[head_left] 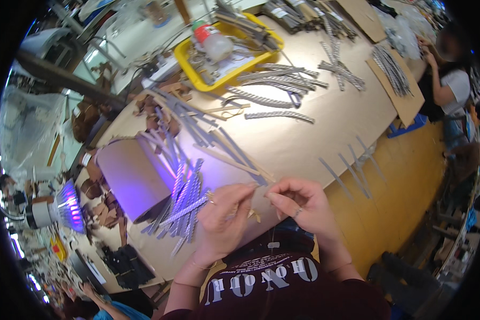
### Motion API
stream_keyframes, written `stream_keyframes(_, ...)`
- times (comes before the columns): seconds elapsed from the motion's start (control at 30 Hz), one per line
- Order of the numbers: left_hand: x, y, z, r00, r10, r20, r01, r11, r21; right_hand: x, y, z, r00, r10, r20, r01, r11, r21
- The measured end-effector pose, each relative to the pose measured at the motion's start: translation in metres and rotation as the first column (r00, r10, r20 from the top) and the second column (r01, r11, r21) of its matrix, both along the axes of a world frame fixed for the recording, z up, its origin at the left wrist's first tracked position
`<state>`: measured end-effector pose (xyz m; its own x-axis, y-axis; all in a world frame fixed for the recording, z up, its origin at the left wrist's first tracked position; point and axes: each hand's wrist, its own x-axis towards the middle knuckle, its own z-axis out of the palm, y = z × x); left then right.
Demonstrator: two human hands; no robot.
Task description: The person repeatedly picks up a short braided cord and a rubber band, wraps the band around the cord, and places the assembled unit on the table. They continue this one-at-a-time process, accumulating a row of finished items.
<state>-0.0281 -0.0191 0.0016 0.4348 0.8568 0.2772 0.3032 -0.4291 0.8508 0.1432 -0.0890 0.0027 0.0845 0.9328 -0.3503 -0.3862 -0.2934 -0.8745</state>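
Close to the table's front edge, my left hand (225, 214) is closed, its thumb and fingertips pressed together. Bits of thin tan strip show beside its fingers. My right hand (303, 201), just across from it, pinches thumb against forefinger; whatever lies between is too small to make out. Long tan and grey strips (226, 152) run over the table toward my fingertips, and I cannot tell whether they are held. Left of my left hand lies a loose pile of braided grey strips (185, 200).
A brown cylinder (134, 173) lies left of the pile, beside a lit lamp (69, 207). A yellow tray (197, 84) with a bottle (213, 42) stands farther back, near braided bundles (282, 80). Grey strips (352, 173) overhang the right edge. Another person (448, 80) works at far right.
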Motion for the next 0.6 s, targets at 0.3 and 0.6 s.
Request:
stream_keyframes(0.3, -0.003, 0.004, -0.008, 0.993, -0.107, -0.053, 0.118, 0.944, 0.309, -0.008, -0.001, 0.012, 0.996, -0.032, -0.087, 0.035, 0.999, 0.036)
stream_keyframes(0.6, -0.009, 0.004, -0.013, 0.982, -0.141, -0.126, 0.180, 0.897, 0.403, -0.007, -0.002, 0.011, 1.000, -0.007, -0.011, 0.008, 0.996, 0.094)
